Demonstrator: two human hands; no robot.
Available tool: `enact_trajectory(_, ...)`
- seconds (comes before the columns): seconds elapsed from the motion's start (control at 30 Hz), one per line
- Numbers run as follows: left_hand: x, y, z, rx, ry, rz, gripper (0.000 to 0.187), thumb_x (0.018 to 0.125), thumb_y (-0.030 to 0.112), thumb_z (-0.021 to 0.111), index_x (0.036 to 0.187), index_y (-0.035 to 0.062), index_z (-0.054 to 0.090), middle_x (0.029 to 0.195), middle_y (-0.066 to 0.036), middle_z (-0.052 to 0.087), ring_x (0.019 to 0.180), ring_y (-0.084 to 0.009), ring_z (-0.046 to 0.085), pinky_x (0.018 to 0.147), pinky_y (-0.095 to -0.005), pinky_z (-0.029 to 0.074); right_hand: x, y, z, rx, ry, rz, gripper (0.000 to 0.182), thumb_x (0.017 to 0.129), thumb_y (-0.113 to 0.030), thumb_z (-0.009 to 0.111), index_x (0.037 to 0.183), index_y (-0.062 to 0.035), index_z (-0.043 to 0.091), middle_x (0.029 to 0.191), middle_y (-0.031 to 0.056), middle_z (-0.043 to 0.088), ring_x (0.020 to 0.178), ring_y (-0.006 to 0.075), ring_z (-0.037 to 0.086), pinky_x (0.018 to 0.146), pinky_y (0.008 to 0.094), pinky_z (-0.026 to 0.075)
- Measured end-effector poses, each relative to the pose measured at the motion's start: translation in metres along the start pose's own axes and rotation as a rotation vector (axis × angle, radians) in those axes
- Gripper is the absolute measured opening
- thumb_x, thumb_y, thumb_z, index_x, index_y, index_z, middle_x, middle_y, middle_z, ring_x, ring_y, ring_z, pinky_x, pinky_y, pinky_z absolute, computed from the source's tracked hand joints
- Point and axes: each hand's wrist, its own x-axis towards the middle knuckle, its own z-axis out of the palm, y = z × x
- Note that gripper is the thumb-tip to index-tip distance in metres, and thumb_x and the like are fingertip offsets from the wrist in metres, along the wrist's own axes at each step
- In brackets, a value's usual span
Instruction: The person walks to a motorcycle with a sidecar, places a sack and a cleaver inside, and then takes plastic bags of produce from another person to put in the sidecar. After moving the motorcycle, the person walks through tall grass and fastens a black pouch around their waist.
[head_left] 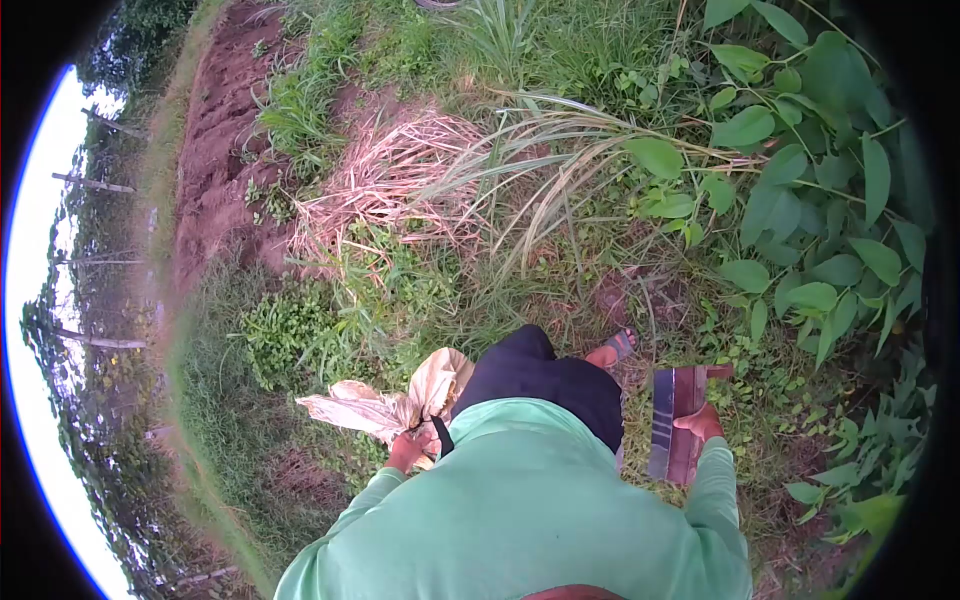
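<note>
from my end i see the pale sack [355,408] bunched right at the fingers of the left hand [404,452], its cloth flaring out just ahead of them. those fingers are curled closed on the gathered part, and a dark strap [441,437] hangs beside them. the board [686,394], reddish with a dark strip down one side, lies against the right hand [704,424]. i have that hand at its outer edge, one digit laid over its face, closed in a grip; the other fingers are hidden, so i can't tell how they sit, and the board may well be a wooden case. between the hands i see the green shirt [540,490], dark shorts [540,380] and a sandalled foot [602,356] on the grass.
</note>
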Motion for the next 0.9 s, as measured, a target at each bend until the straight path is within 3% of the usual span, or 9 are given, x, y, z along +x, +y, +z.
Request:
enact_trajectory(0.07,-0.001,0.022,-0.006,-0.084,-0.024,-0.127,0.051,0.090,0.030,0.075,0.129,-0.0002,0.061,0.120,-0.010,0.069,0.107,-0.0207,0.063,0.092,-0.0384,0.050,0.046,0.008,-0.004,-0.107,0.103,-0.030,0.111,0.053,-0.029,0.097,0.142,0.0100,0.042,0.138,0.0262,0.056,0.128,0.0356,0.057,0.108,0.0391,0.046)
enact_trajectory(0.2,0.047,0.028,-0.011,-0.199,-0.029,0.156,0.079,0.087,0.049,0.074,0.130,-0.0149,0.054,0.121,-0.027,0.065,0.110,-0.0292,0.065,0.094,-0.0405,0.051,0.046,-0.055,-0.057,-0.242,0.131,-0.011,0.107,0.053,-0.033,0.096,0.139,0.0074,0.046,0.137,0.0264,0.057,0.127,0.0379,0.057,0.108,0.0405,0.046)
enact_trajectory(0.27,0.066,0.060,-0.019,-0.148,-0.077,0.017,0.079,0.087,0.049,0.074,0.128,-0.0152,0.055,0.119,-0.027,0.066,0.108,-0.0300,0.065,0.091,-0.0414,0.052,0.049,-0.069,-0.068,-0.244,0.189,-0.085,0.104,0.053,-0.033,0.096,0.137,0.0061,0.048,0.135,0.0250,0.059,0.125,0.0371,0.058,0.107,0.0408,0.047)
enact_trajectory(0.37,0.107,0.119,-0.036,0.008,-0.141,-0.049,0.079,0.086,0.053,0.073,0.124,-0.0153,0.058,0.117,-0.027,0.068,0.107,-0.0340,0.066,0.090,-0.0428,0.052,0.038,-0.100,-0.084,-0.208,0.170,-0.015,0.101,0.051,-0.032,0.097,0.134,0.0042,0.053,0.132,0.0231,0.062,0.122,0.0361,0.061,0.105,0.0401,0.049)
enact_trajectory(0.43,0.175,0.115,-0.020,0.345,-0.114,0.140,0.083,0.085,0.057,0.072,0.125,-0.0150,0.058,0.121,-0.029,0.066,0.113,-0.0386,0.065,0.098,-0.0430,0.049,0.031,-0.124,-0.086,-0.159,0.154,-0.018,0.098,0.051,-0.033,0.097,0.132,0.0042,0.056,0.128,0.0228,0.065,0.119,0.0362,0.063,0.104,0.0400,0.050)
enact_trajectory(0.57,0.197,0.194,-0.048,-0.003,-0.199,-0.049,0.079,0.082,0.055,0.076,0.122,-0.0119,0.061,0.117,-0.031,0.067,0.114,-0.0385,0.065,0.095,-0.0430,0.051,0.002,-0.200,-0.097,-0.319,0.208,-0.004,0.090,0.052,-0.029,0.097,0.128,0.0016,0.061,0.120,0.0196,0.070,0.111,0.0342,0.067,0.101,0.0391,0.051)
enact_trajectory(0.63,0.212,0.212,-0.050,-0.177,-0.113,0.037,0.070,0.082,0.051,0.077,0.113,-0.0103,0.064,0.111,-0.031,0.068,0.108,-0.0404,0.067,0.090,-0.0449,0.052,-0.015,-0.257,-0.098,-0.352,0.231,0.020,0.087,0.053,-0.027,0.097,0.127,-0.0003,0.063,0.116,0.0176,0.072,0.107,0.0324,0.069,0.100,0.0385,0.052)
enact_trajectory(0.83,0.246,0.275,-0.109,-0.111,0.046,0.190,0.071,0.084,0.054,0.073,0.113,-0.0095,0.064,0.111,-0.031,0.068,0.107,-0.0456,0.065,0.095,-0.0467,0.050,-0.009,-0.340,-0.107,-0.144,0.056,-0.043,0.096,0.054,-0.032,0.097,0.133,0.0055,0.055,0.119,0.0223,0.069,0.111,0.0355,0.066,0.104,0.0404,0.049)
enact_trajectory(0.9,0.253,0.301,-0.128,-0.024,0.003,0.160,0.071,0.084,0.054,0.072,0.115,-0.0094,0.063,0.112,-0.032,0.067,0.108,-0.0462,0.064,0.095,-0.0470,0.050,-0.007,-0.361,-0.106,-0.289,0.253,-0.098,0.097,0.056,-0.032,0.097,0.133,0.0080,0.053,0.119,0.0234,0.069,0.112,0.0385,0.065,0.103,0.0425,0.048)
